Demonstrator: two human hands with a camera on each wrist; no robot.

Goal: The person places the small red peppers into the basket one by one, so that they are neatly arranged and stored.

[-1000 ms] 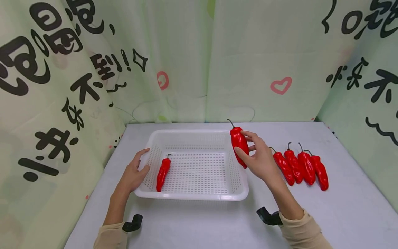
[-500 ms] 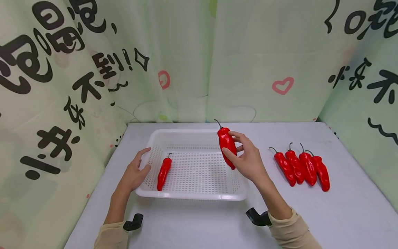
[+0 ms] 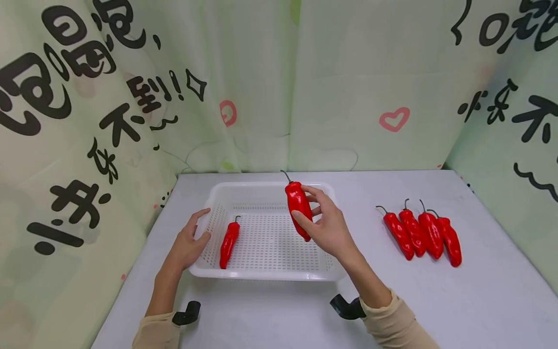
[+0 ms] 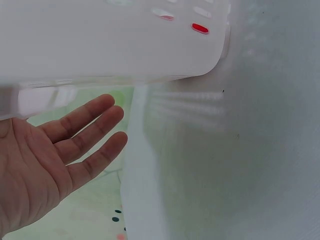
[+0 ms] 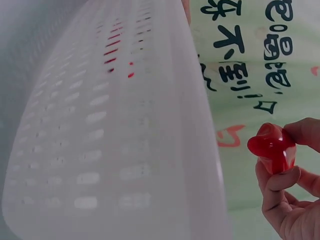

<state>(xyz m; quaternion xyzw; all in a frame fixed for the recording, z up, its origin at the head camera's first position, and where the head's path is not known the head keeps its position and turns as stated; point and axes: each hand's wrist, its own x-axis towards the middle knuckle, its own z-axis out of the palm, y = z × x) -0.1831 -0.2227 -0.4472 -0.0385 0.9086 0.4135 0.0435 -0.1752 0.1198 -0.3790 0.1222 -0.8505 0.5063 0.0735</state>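
Red pepper is pinched by the right hand above the basket, its long axis directed away, slightly left; the lying pepper is placed inside, nearer the relaxed left hand.

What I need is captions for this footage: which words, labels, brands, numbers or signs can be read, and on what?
"不": on the left-hand cloth and the right-hand cloth.
"!": on the left-hand cloth.
The other big black characters: too stylised or cut off to read surely.
No lettering shows on the red peppers or white basket.
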